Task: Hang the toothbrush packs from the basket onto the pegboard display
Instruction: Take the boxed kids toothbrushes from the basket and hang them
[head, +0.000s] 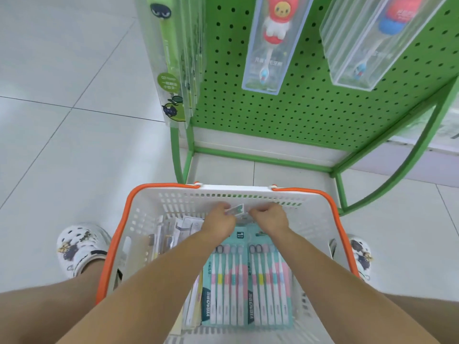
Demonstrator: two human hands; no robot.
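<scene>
Down in the basket [149, 209] below the pegboard [310, 108], left hand [218, 223] and right hand [269, 218] both pinch a toothbrush pack [234, 209] by its top tab, probably to lift it squarely.

Pegboard packs [267, 43] cut off by the top edge
</scene>
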